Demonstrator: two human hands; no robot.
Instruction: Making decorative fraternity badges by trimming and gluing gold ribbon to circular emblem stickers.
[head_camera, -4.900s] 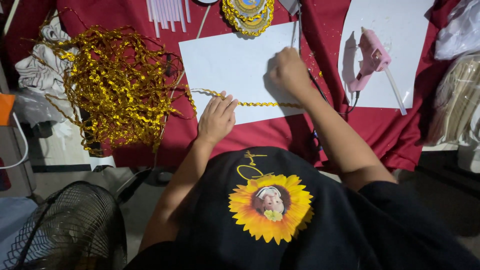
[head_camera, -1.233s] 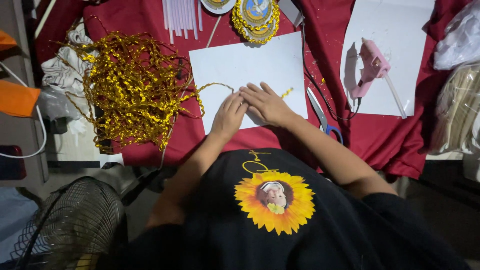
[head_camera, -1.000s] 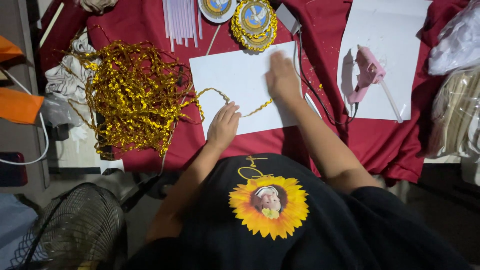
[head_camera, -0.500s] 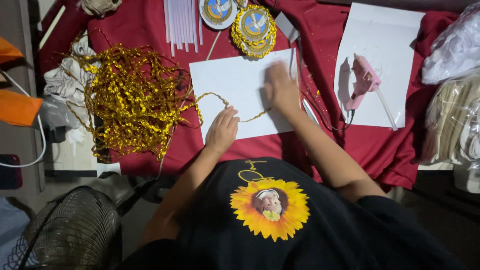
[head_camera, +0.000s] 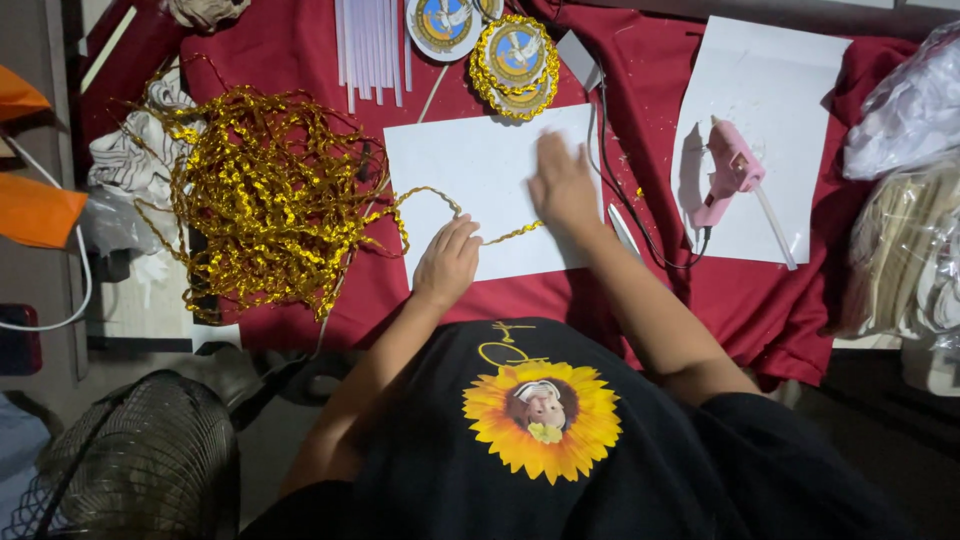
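A tangled heap of gold ribbon (head_camera: 250, 200) lies on the red tablecloth (head_camera: 290, 50). One strand runs from it across a white paper sheet (head_camera: 470, 160). My left hand (head_camera: 447, 262) rests at the sheet's near edge, fingertips pinching that strand. My right hand (head_camera: 563, 185), blurred by motion, is over the sheet's right part, and the strand's free end reaches under its thumb side. The short length between my hands sags slightly.
A pink glue gun (head_camera: 725, 175) lies on a second white sheet (head_camera: 790, 90) at right, its cord running left. Round gold-trimmed badges (head_camera: 515, 60) and white sticks (head_camera: 370, 45) sit at the far edge. Plastic bags (head_camera: 900, 110) are at right, a fan (head_camera: 130, 470) at lower left.
My right hand has slid away from the left hand, up and right across the paper, drawing a strand of gold ribbon out. My left hand stayed on the strand.
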